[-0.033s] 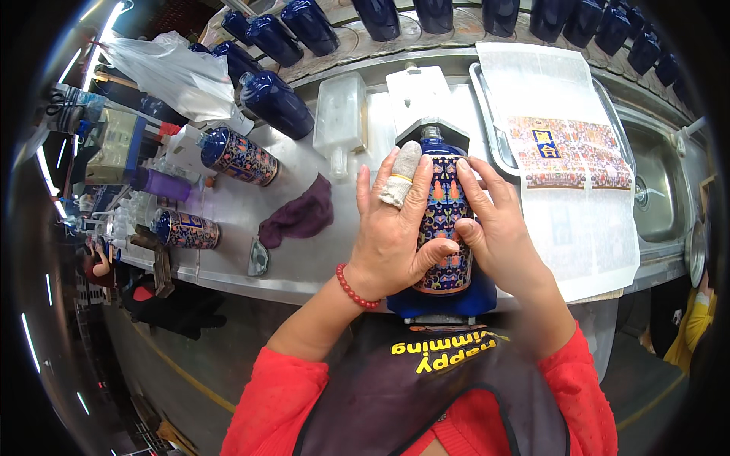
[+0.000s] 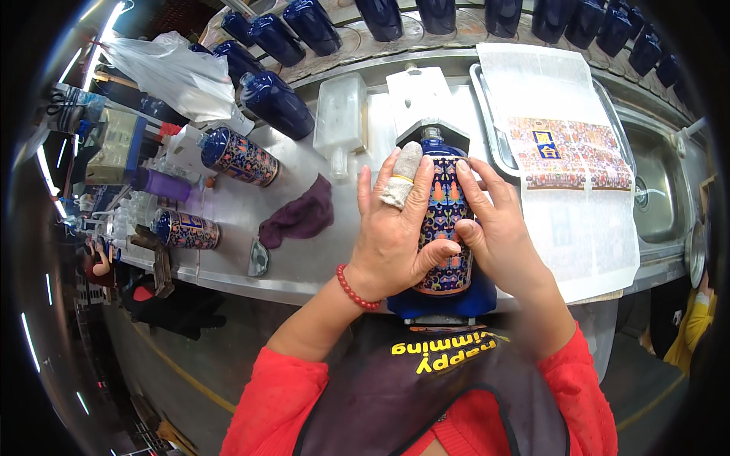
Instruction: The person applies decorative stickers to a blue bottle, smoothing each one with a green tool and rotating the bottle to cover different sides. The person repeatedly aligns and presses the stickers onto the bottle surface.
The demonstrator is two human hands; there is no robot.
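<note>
A dark blue bottle (image 2: pixel 443 228) with a colourful floral pattern lies on its back, its neck pointing away from me. My left hand (image 2: pixel 386 228) rests along its left side, fingers stretched and thumb laid across the front. A grey cloth finger cover (image 2: pixel 407 163) with a yellow band wraps one finger of it. From the right, my right hand (image 2: pixel 494 216) presses fingertips and thumb onto the patterned face. Together the hands clasp the bottle. A dark angular rest (image 2: pixel 458 135) sits by its neck; blue cloth (image 2: pixel 480 295) shows under its base.
Printed sheets (image 2: pixel 570 228) cover a tray at right, beside a metal sink (image 2: pixel 660 199). Left are a purple cloth (image 2: pixel 300 213), two patterned bottles (image 2: pixel 242 158), a plain blue bottle (image 2: pixel 278 105) and a clear container (image 2: pixel 340 114). Blue bottles (image 2: pixel 437 15) line a conveyor behind.
The blue bottles on the conveyor have shifted slightly to the right. My hands and the patterned bottle between them look the same.
</note>
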